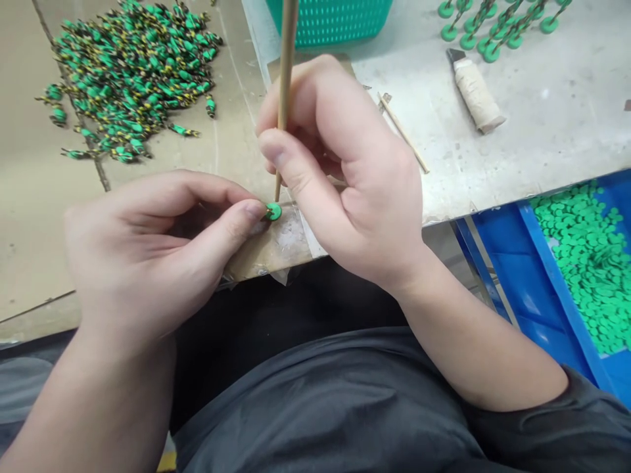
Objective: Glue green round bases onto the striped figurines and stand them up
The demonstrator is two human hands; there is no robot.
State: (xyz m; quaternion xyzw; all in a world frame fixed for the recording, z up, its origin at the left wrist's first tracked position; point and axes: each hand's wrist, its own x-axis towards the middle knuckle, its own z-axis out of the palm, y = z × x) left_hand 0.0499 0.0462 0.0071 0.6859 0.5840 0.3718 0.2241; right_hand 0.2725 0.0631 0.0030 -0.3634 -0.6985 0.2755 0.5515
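- Your left hand (142, 256) pinches a small green disc (273, 211) between thumb and forefinger, its other fingers curled loosely behind.
- Your right hand (340, 171) grips an upright wooden stick (284, 85) between thumb and fingers, the fingers pressed together around it.
- The green disc sits at the near edge of a cardboard sheet (44, 197), just right of your left thumb, held clear of a crumpled clear plastic film (290, 240).
- The lower tip of the wooden stick meets the green disc; whether it enters the disc cannot be told from this view.
- To the far left, a heap of green pieces banded in black and yellow (131, 82) lies on the cardboard sheet.
- Beyond your right hand, a short wooden stick (401, 131) and a craft knife with a paper-wrapped handle (476, 92) lie on a pale, scuffed worktop (517, 125).
- At the far right, green discs on striped stems (497, 26) stand in rows on the worktop.
- A teal plastic basket (328, 20) sits at the far edge, partly out of frame.
- To the near right, a blue tray (537, 289) holds a loose mass of green discs (586, 263).
- Your dark grey shirt (315, 401) fills the near foreground.
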